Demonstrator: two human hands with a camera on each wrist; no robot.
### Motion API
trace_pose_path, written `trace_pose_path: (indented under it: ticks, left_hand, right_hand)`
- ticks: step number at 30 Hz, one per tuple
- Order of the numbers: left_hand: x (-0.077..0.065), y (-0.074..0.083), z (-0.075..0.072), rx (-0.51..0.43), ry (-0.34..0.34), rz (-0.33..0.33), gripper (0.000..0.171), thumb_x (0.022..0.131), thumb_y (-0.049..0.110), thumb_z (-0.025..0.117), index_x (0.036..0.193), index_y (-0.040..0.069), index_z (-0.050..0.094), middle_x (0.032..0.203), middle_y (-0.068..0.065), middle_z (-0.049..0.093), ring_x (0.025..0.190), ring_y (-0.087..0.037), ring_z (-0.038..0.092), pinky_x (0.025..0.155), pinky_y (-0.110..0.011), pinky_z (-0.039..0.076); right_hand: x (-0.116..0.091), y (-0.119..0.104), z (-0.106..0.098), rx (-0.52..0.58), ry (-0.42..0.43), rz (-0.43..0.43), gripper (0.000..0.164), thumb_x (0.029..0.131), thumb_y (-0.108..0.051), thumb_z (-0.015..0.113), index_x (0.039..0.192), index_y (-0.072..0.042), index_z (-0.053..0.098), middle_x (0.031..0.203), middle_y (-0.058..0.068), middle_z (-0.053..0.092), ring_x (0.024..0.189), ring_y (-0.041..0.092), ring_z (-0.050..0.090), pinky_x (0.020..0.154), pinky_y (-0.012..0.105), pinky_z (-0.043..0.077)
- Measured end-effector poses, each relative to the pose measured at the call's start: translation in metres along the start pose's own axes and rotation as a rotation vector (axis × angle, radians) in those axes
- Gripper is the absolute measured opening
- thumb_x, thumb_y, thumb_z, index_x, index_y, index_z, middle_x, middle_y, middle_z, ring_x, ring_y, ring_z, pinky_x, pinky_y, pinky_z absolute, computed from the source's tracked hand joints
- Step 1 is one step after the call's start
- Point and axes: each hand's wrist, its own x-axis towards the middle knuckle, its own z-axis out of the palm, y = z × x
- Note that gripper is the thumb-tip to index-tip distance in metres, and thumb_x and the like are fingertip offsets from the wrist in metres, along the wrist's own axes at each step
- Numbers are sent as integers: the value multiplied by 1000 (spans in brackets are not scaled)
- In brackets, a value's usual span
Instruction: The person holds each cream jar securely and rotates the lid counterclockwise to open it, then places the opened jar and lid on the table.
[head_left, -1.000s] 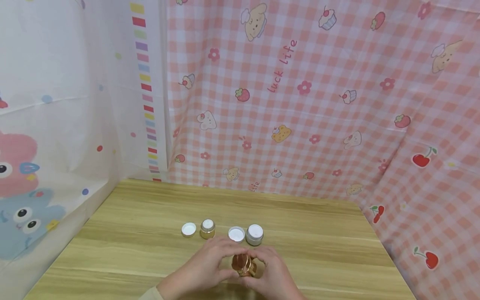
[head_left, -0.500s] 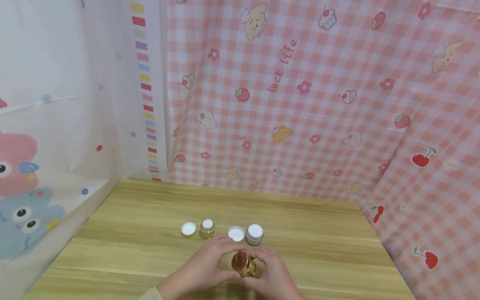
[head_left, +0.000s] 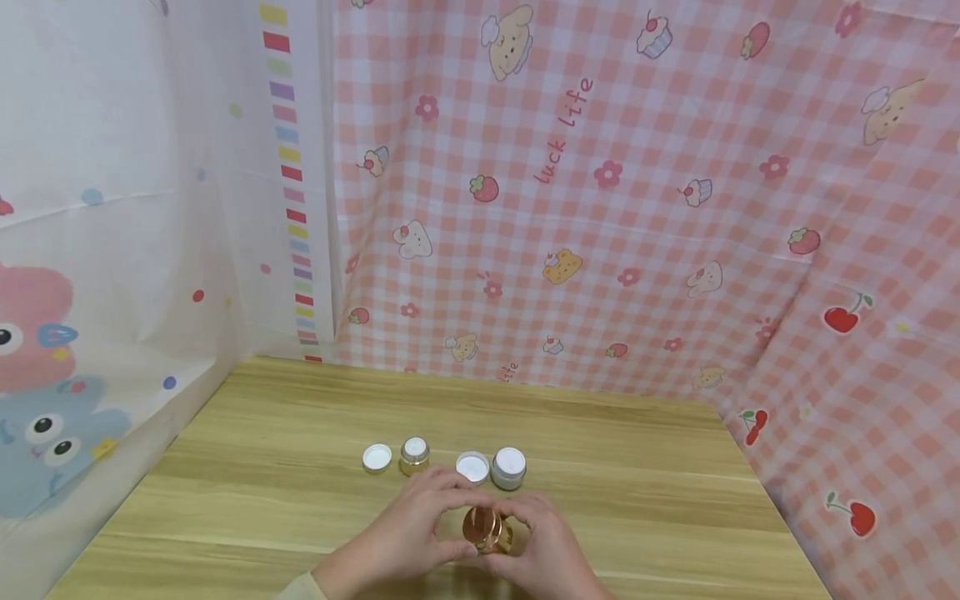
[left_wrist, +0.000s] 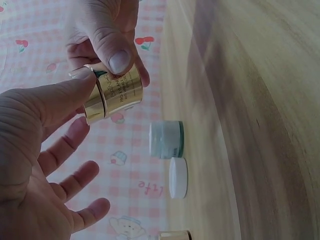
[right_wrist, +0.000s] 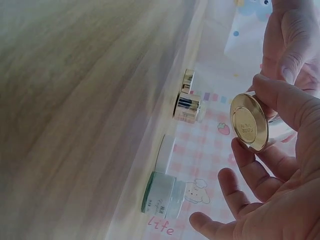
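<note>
A shiny gold cosmetic jar point(head_left: 501, 540) is held tilted above the table, between both hands. My left hand point(head_left: 412, 525) pinches its gold lid point(left_wrist: 95, 109) between thumb and finger, the other fingers spread apart in the left wrist view. My right hand point(head_left: 551, 546) grips the printed body of the jar, thumb on its side. In the right wrist view the jar's round base point(right_wrist: 249, 123) faces the camera, with small stamped marks. The lid is on the jar; whether it is loose cannot be told.
Beyond the hands stand a small gold jar point(head_left: 415, 457) with its upturned lid point(head_left: 377, 458) to its left, and a pale green glass jar point(head_left: 509, 469) beside an upturned white lid point(head_left: 472, 468). Patterned cloths point(head_left: 570, 208) hang behind the wooden table point(head_left: 660, 492).
</note>
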Motion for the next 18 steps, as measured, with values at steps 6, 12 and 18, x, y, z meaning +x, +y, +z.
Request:
trace_pose_path:
  ticks: [6, 12, 18]
  left_hand:
    - [1, 0, 1, -12, -22, -52, 49, 77, 48, 79, 122, 42, 62, 118, 21, 59, 125, -12, 48, 107, -52, 39]
    - [1, 1, 2, -11, -17, -69, 48, 78, 56, 75, 119, 36, 63, 118, 20, 60, 125, -14, 49, 108, -52, 40]
    - [-1, 1, 2, 6, 6, -31, 67, 77, 49, 78, 138, 34, 55, 130, 13, 62, 124, -13, 52, 107, -51, 40]
  right_hand:
    - [0, 1, 1, -5, -13, 13, 43, 71, -50, 85, 108, -37, 70, 108, -25, 66, 108, 3, 58, 90, 34, 52]
    - [0, 0, 0, -9, -12, 24, 39, 73, -53, 82, 106, -36, 70, 106, -24, 67, 107, 5, 59, 90, 35, 52]
    - [-1, -2, -1, -10, -24, 44, 41, 73, -53, 82, 106, -33, 70, 108, -20, 67, 108, 7, 59, 92, 38, 52]
